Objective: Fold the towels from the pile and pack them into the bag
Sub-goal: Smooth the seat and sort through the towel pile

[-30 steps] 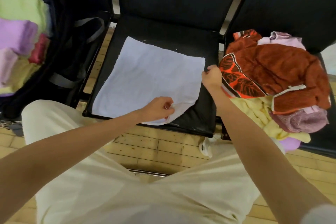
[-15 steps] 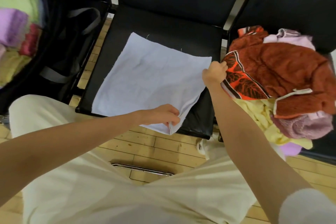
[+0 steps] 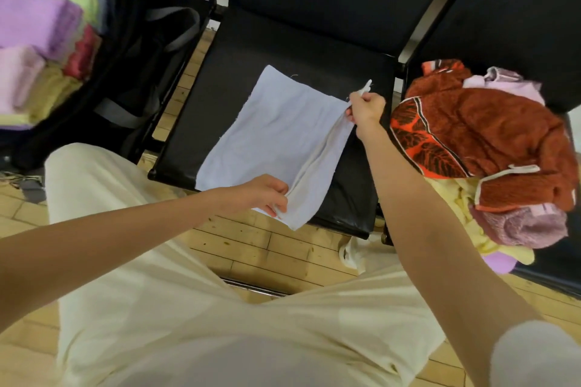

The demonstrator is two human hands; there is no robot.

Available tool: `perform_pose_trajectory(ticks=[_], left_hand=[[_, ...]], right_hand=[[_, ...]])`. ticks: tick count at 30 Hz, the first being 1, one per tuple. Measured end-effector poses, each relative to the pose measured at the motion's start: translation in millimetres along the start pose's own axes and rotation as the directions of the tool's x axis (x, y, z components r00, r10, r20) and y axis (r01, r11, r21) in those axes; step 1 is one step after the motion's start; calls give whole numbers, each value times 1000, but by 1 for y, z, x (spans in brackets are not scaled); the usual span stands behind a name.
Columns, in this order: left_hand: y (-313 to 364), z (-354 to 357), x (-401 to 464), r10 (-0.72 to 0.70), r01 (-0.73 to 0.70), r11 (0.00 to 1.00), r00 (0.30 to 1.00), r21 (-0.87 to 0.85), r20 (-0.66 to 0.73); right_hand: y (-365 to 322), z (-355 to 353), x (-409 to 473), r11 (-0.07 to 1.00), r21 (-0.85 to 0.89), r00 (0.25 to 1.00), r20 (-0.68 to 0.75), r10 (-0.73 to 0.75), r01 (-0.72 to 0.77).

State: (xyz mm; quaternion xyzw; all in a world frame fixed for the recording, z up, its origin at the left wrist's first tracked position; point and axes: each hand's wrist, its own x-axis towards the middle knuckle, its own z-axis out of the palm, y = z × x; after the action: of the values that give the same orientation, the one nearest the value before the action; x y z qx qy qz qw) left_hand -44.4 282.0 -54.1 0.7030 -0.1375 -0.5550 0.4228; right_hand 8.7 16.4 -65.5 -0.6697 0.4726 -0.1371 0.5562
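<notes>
Black padded bench seat (image 3: 283, 50) carries the thin pale-lavender square towel (image 3: 276, 138). Left hand (image 3: 264, 193) pinches its six o'clock corner, right hand (image 3: 366, 108) its three o'clock corner. Carry both evenly toward nine o'clock, matching edges.

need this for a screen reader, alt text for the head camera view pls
A person's left hand and right hand pinch the right edge of a white towel lying on a black chair seat. An unfolded towel pile sits right; a bag of folded towels sits left.
</notes>
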Motion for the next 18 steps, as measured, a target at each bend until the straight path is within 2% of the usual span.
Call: perform_pose_trajectory(ticks=[5,9,13,16,18], left_hand=[[-21,-52,-33,14,-31,989,994,-147,-110],[-37,-83,-52,-26,-18,987,963,-160,-267],[-54,-102,-57,-108,47,985,919,-165,-380],[-64,-107,-53,-175,161,984,824,-73,-538],[-64,-111,-54,-155,282,950,802,136,-577]], right_hand=[[-19,82,-17,998,22,997,49,-64,63],[-29,138,-32,995,-22,990,103,-95,98],[-29,172,-36,998,-56,989,143,-32,41],[-27,183,-37,995,-102,990,139,31,-17],[-27,183,-42,994,-109,987,156,44,-27]])
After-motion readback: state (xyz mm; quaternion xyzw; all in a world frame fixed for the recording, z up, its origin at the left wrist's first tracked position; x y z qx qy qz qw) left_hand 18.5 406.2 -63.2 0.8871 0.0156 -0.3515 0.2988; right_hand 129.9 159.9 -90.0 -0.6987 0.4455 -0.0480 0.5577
